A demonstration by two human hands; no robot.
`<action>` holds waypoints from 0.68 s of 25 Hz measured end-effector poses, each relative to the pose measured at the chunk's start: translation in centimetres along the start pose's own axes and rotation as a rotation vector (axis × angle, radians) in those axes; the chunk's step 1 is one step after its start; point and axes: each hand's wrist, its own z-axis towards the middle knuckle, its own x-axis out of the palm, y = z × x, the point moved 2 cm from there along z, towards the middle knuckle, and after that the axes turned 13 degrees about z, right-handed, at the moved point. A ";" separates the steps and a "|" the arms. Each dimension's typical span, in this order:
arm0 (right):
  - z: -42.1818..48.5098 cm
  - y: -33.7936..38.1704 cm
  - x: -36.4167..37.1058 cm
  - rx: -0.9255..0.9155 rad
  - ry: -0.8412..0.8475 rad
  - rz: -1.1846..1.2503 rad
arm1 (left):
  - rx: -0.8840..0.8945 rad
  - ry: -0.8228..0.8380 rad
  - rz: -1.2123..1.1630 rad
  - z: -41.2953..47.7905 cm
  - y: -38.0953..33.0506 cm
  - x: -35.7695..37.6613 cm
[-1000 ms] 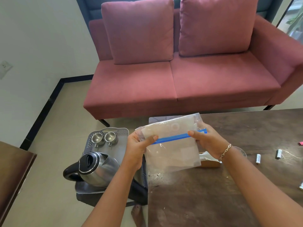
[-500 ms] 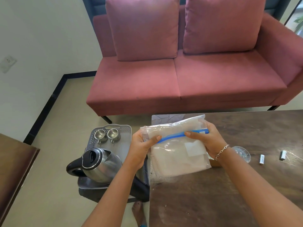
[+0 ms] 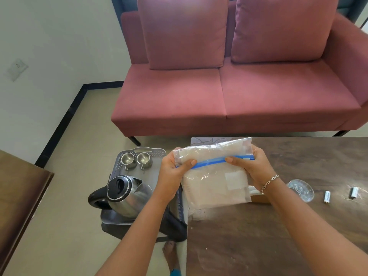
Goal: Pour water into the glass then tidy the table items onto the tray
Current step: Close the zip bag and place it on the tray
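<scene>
Evidently the tidying step was in hand, not the pouring: both hands held a clear zip bag (image 3: 215, 182) above the near left corner of the table (image 3: 298, 236). The left hand (image 3: 173, 170) pinched the blue seal strip (image 3: 211, 162) at its left end, thumb on the front; the right hand (image 3: 253, 166) was clamped on the strip's right end. The glass (image 3: 301, 190) stood on the table just right of the right wrist, whether filled I could not tell. The tray (image 3: 159, 154), beside the table, carried a kettle (image 3: 125, 196) and two steel cups (image 3: 135, 158). Next, I judged, the bag would need sealing and carrying left to the tray.
</scene>
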 end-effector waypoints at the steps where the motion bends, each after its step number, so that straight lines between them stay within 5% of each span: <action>1: 0.3 -0.1 0.2 0.013 0.018 -0.016 | 0.007 -0.012 0.015 0.1 -0.1 -0.5; 8: 2.6 -0.3 2.9 -0.001 0.182 -0.061 | 0.100 -0.026 0.221 2.0 -1.9 -5.9; 17: 8.4 -3.6 11.2 -0.282 0.240 -0.540 | 0.072 -0.028 0.604 5.5 -1.3 -16.6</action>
